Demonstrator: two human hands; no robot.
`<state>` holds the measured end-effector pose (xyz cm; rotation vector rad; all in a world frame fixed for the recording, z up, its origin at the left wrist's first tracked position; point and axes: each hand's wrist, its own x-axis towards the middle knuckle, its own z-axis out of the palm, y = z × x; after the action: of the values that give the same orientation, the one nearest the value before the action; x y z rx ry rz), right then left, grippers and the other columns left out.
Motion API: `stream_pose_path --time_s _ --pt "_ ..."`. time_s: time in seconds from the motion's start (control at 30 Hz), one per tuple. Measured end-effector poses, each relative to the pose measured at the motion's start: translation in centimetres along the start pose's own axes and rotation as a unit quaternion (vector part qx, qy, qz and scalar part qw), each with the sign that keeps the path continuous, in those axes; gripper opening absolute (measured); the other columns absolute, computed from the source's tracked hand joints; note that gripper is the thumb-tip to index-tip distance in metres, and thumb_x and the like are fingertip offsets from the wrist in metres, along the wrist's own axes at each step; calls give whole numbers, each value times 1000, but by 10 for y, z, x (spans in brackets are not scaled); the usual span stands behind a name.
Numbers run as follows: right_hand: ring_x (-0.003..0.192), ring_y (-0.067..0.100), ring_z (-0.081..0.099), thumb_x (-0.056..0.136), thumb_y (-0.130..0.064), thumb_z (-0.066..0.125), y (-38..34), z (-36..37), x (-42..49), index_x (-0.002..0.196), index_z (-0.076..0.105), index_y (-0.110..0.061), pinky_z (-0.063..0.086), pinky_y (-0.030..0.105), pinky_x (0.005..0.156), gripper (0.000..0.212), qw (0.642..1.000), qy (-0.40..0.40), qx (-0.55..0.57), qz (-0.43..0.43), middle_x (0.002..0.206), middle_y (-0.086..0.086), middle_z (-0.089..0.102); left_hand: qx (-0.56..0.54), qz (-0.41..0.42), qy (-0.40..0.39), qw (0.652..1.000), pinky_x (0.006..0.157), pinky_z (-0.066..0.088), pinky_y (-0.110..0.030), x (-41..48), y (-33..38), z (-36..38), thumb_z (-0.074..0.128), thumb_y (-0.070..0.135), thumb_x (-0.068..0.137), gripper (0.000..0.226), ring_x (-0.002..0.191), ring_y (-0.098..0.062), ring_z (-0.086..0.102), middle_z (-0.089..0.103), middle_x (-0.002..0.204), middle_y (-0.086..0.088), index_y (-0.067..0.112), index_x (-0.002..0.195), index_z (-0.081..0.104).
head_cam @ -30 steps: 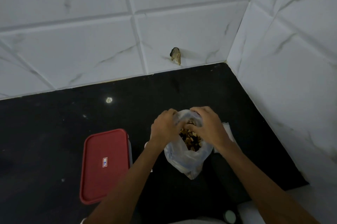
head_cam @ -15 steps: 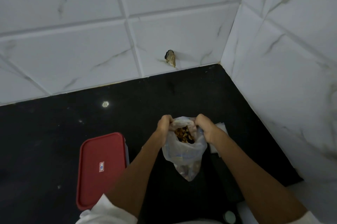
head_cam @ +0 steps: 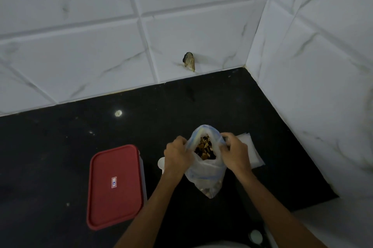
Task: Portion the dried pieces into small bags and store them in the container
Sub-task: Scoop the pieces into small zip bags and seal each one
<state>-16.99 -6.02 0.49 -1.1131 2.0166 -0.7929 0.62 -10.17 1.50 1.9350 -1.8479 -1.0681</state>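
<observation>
A translucent plastic bag (head_cam: pixel 205 175) stands over the black counter (head_cam: pixel 50 157), its mouth pulled wide. Brown and yellow dried pieces (head_cam: pixel 204 150) show inside it. My left hand (head_cam: pixel 177 155) grips the bag's left rim, and my right hand (head_cam: pixel 235 152) grips the right rim. A container with a red lid (head_cam: pixel 115 185) lies shut to the left of my left forearm. A stack of small clear bags (head_cam: pixel 251 152) lies flat just right of my right hand.
White marbled tiles form the back wall and the right wall (head_cam: pixel 323 86), meeting in a corner. A small brown stub (head_cam: pixel 189 61) sticks out of the back wall. A white object (head_cam: pixel 161 163) peeks out behind my left wrist. A pale round thing (head_cam: pixel 256 236) sits near the bottom edge.
Both hands have spread apart and pulled the bag's mouth wider, so more dried pieces show. The view has shifted slightly.
</observation>
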Motion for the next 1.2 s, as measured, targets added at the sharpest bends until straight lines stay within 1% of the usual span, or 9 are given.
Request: stream_pose_path --time_s 0.13,0.3,0.37,0.5,0.63,0.8,0.9,1.07,1.2 --pt "92 13 63 99 -17 50 -8 -4 2 104 67 -20 54 32 81 18 977 -29 148 151 100 -1 67 -244 -118 -20 962 73 57 -27 -5 -2 4 52 9 103 20 90 -11 66 68 104 -1 13 114 67" --pt "96 34 64 99 -13 48 -16 -5 3 103 69 -8 51 52 96 22 850 -83 391 342 96 16 68 -518 -285 -86 802 100 54 -49 -3 2 2 45 2 101 26 100 -30 67 70 106 -16 6 112 68" --pt "93 29 64 100 -23 49 -13 -1 2 105 68 -10 52 49 93 24 891 -63 315 321 97 13 67 -448 -246 -74 856 99 54 -48 -7 0 4 48 10 101 23 102 -27 65 67 109 -12 9 117 65" --pt "89 9 60 86 -65 53 -2 -3 -22 115 56 -23 54 31 77 51 993 -15 43 106 101 -5 61 -23 -72 -33 997 78 53 -34 -24 -2 -1 62 55 93 52 100 -19 60 56 116 -5 14 122 46" --pt "97 12 55 71 -78 58 4 -6 -53 123 46 -25 50 26 70 75 985 -25 -158 64 115 -2 50 4 -144 -125 982 71 62 -35 -44 5 -9 60 66 90 64 86 -23 72 57 101 -5 14 117 35" --pt "91 11 62 79 -54 72 2 -12 -67 117 53 -20 54 30 77 55 978 -120 -28 166 106 -1 60 -153 -164 -166 960 76 64 -44 -54 -12 10 78 51 66 78 98 -29 71 56 119 -10 22 121 31" --pt "93 14 65 84 -30 72 6 -9 -69 114 57 -21 57 38 87 34 972 -120 42 200 106 1 64 -233 -154 -115 953 80 64 -43 -62 -25 19 77 24 77 51 100 -22 69 60 116 -7 24 113 40" --pt "95 26 71 94 -7 57 7 -4 -76 106 69 -7 55 47 91 18 891 -108 332 291 101 13 73 -434 -219 -51 872 68 61 -30 -73 -24 24 65 -5 90 37 98 -25 72 68 112 -13 12 120 52" --pt "91 38 63 97 5 37 7 8 -85 110 61 3 56 51 72 27 735 -105 566 358 91 25 71 -654 -253 -76 709 77 62 -41 -74 -22 38 54 -12 93 42 106 -37 67 62 130 -31 -5 134 53"
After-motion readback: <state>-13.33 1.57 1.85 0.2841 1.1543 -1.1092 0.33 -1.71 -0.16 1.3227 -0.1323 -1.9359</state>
